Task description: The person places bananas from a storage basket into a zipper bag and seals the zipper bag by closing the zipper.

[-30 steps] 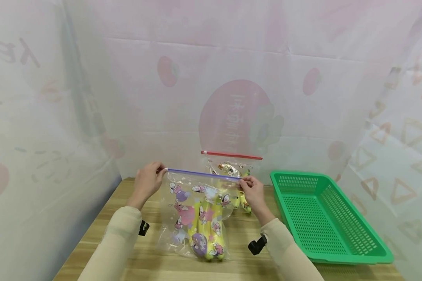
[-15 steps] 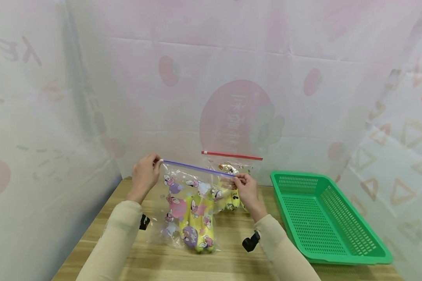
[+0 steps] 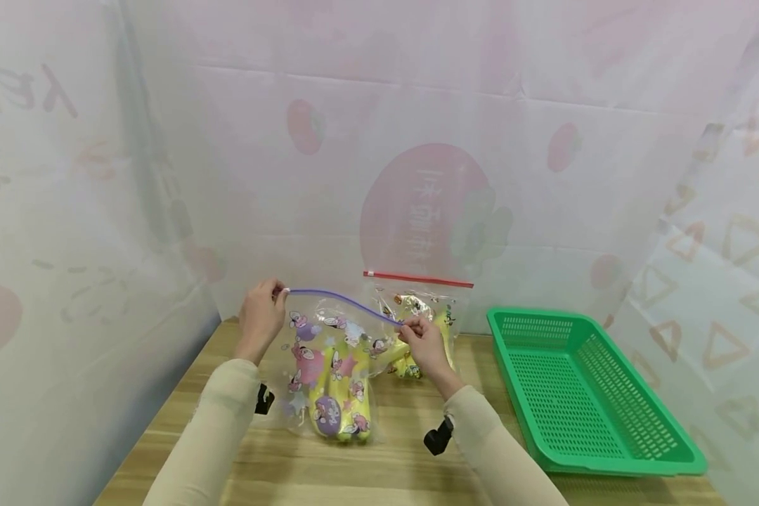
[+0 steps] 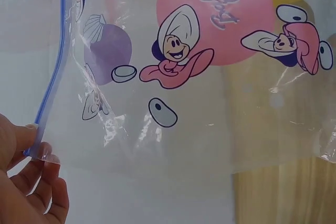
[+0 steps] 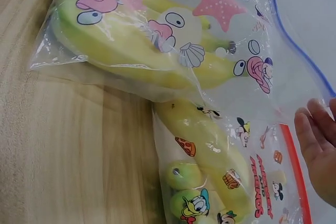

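A clear zip bag [image 3: 303, 372] with cartoon prints and a blue seal strip hangs between both hands. Yellow bananas [image 5: 152, 59] lie in its lower part. My left hand [image 3: 261, 318] pinches the strip's left end between thumb and fingers, as the left wrist view [image 4: 34, 174] shows closely. At the strip's right end, lower down, my right hand [image 3: 425, 344] holds on with its fingertips. The blue strip [image 3: 329, 294] bows upward between them. Behind this bag stands a second zip bag [image 5: 210, 156] with a red strip, also holding bananas.
On the right of the wooden table [image 3: 411, 464] sits a green plastic basket [image 3: 607, 460] with perforated sides. A printed curtain [image 3: 259, 176] closes off the back and both sides. The red-strip bag leans near the back curtain.
The bag with the blue strip has shifted left and slightly up. My right hand has moved left toward my left hand, and the strip, straight before, now curves.
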The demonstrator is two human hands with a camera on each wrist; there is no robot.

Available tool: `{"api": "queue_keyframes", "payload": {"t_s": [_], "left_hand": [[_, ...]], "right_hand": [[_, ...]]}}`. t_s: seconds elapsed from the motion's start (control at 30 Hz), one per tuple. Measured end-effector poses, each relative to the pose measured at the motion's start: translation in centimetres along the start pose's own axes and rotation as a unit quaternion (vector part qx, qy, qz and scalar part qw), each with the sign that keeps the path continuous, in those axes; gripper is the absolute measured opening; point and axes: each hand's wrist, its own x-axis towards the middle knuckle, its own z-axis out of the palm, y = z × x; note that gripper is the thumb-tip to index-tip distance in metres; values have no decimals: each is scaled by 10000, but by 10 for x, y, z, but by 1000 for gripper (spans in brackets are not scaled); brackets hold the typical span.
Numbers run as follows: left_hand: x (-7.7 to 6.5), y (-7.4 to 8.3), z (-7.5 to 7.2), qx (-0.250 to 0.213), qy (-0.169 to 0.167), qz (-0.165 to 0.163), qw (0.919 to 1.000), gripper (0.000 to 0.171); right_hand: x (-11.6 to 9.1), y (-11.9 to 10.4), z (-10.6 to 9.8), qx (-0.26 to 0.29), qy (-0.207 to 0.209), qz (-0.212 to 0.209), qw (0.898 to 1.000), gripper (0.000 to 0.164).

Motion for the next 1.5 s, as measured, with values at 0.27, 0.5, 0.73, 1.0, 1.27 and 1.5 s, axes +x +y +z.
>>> {"api": "queue_keyframes", "payload": {"t_s": [0.27, 0.5, 0.73, 1.0, 1.27, 1.5], "left_hand": [[-5, -14, 12, -147, -371, -468, 9981, 15], [-11, -24, 14, -440, -438, -619, 9962, 15], [-12, -31, 15, -630, -1151, -951, 9868, 42], [-20, -35, 12, -520, -1910, -1299, 9716, 71], [-40, -26, 9, -79, -2620, -1181, 9578, 66], [-59, -1, 3, 445, -2679, -376, 9617, 61]], "right_hand": [[2, 6, 9, -512, -591, -154, 9968, 22], [-4, 3, 13, -885, -1287, 190, 9875, 50], [-2, 2, 10, -1311, -1528, 390, 9788, 65], [-6, 6, -1, -1889, -1234, 221, 9740, 46], [-29, -14, -17, -2987, -1359, -194, 9444, 42], [-49, -33, -35, -3943, -1362, -460, 9077, 38]]}}
